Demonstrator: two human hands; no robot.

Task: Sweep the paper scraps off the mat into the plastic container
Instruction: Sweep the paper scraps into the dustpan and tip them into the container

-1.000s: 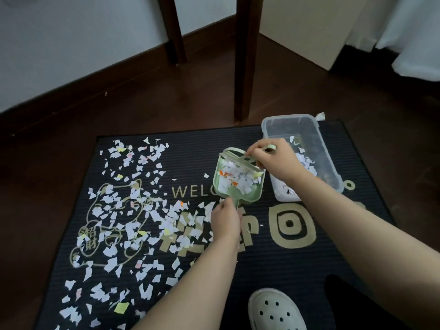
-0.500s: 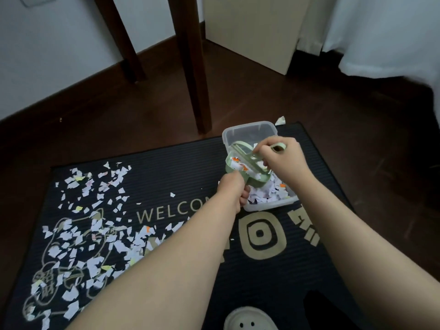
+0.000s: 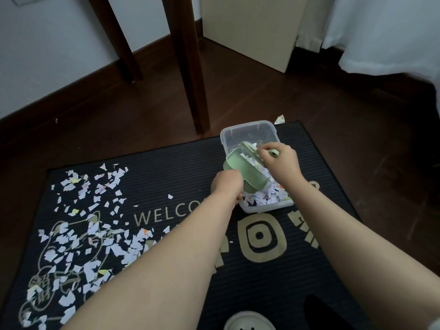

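A clear plastic container [image 3: 247, 129] stands on the far right part of the black welcome mat [image 3: 185, 163], partly filled with paper scraps [image 3: 266, 196]. My left hand [image 3: 226, 184] grips the handle of a green dustpan [image 3: 240, 167], which is tipped over the container with its underside toward me. My right hand [image 3: 281, 160] holds a small green brush [image 3: 273, 152] against the dustpan's mouth. Many white and coloured scraps [image 3: 78, 234] lie scattered over the mat's left half.
Two dark wooden furniture legs [image 3: 188, 65] stand on the brown floor behind the mat, beside a beige panel [image 3: 250, 27]. White cloth [image 3: 385, 34] hangs at the far right. One scrap [image 3: 279, 119] lies off the mat behind the container. A white clog [image 3: 250, 321] shows at the bottom edge.
The dustpan, full of scraps, was carried right from the mat to over the container and tipped steeply; scraps have slid out into the container. Both hands moved with it.
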